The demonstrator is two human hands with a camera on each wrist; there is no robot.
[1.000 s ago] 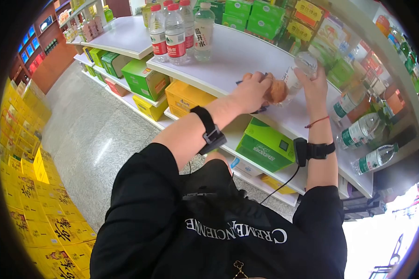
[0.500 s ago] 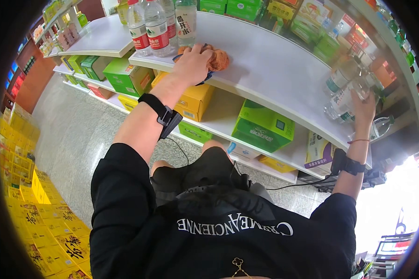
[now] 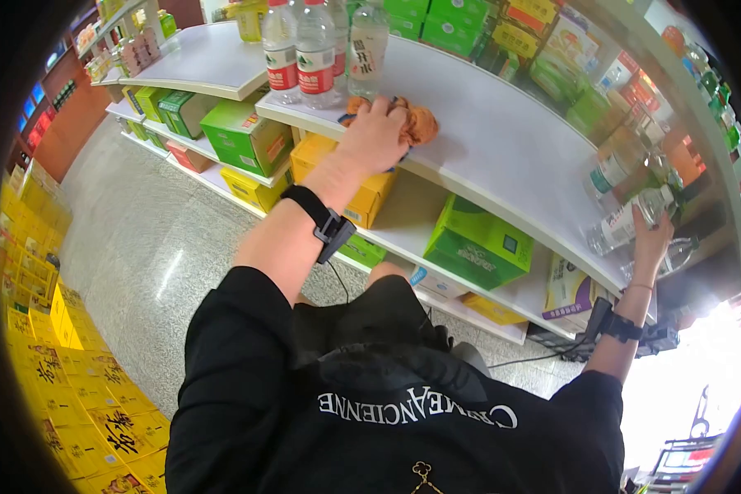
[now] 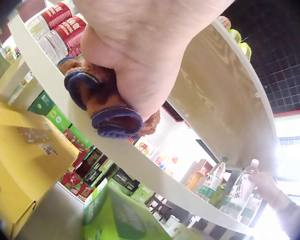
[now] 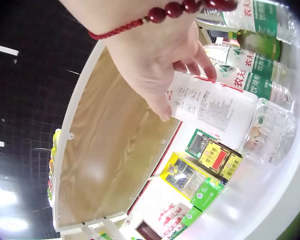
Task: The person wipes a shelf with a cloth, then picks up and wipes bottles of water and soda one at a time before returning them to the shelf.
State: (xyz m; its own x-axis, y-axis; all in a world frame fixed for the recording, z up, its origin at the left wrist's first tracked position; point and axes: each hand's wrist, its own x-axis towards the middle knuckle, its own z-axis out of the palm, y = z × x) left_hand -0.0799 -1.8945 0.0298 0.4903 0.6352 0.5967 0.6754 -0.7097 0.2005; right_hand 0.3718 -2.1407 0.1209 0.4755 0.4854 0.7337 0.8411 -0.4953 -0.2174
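Note:
In the head view the left hand [image 3: 377, 136] grips an orange-brown cloth [image 3: 420, 125] with dark blue edging on the shelf's front edge [image 3: 477, 185], just in front of the red-labelled bottles [image 3: 314, 74] and a white-labelled one [image 3: 367, 53]. From the left wrist view, the cloth's blue edging [image 4: 117, 120] bunches under the palm. At the shelf's right end the right hand [image 3: 652, 235] holds a clear bottle with a white label [image 3: 619, 226]. The right wrist view shows that bottle [image 5: 215, 107] with the fingers and thumb of the right hand [image 5: 155, 65] around its upper part.
Green-labelled bottles [image 3: 613, 173] stand beside the held bottle. On the lower shelf are a green box [image 3: 479, 243] and a yellow box [image 3: 346, 177]. Stacked green boxes [image 3: 453, 25] lie behind the shelf. Yellow cartons [image 3: 99, 395] are piled at the left across the floor.
The left hand has moved the cloth leftward along the shelf toward the red-labelled bottles. The right hand has carried its bottle from mid-shelf to the right end, beside the others.

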